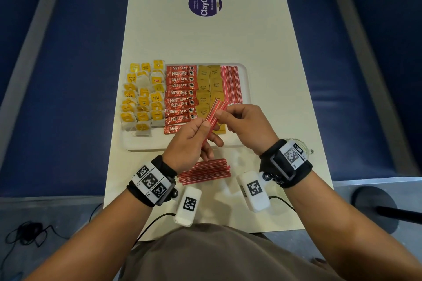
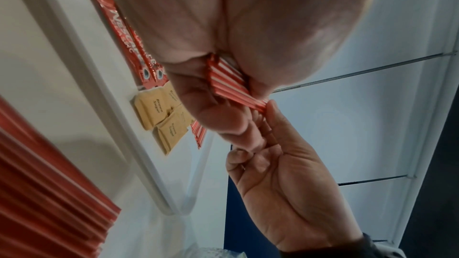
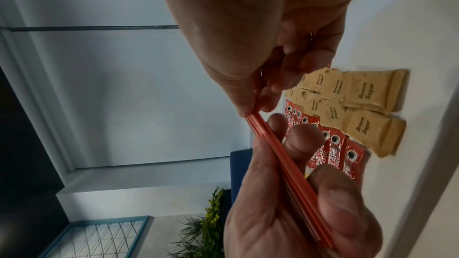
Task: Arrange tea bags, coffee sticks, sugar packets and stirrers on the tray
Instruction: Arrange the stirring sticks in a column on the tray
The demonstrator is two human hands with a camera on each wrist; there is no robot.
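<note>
Trays (image 1: 247, 89): one, white.
Coffee sticks (image 1: 180, 99): ten counted, in one column.
Brown sugar packets (image 1: 209, 89): two columns; some hidden by hands, total unclear.
Tea bags (image 1: 143, 98): roughly twenty, overlapping, exact number unclear.
Stirrer groups: three — row on tray (image 1: 231, 84), held bunch (image 1: 213, 116), pile on table (image 1: 204, 171).
Hands: two.

table (image 1: 205, 36): long, cream, with a round purple sticker (image 1: 204, 4) | benches (image 1: 75, 75): blue, along both sides | floor (image 1: 57, 217): grey, black cable (image 1: 25, 234) lying loose | wall (image 3: 124, 85): pale | plant (image 3: 208, 221): green with yellow flowers
</note>
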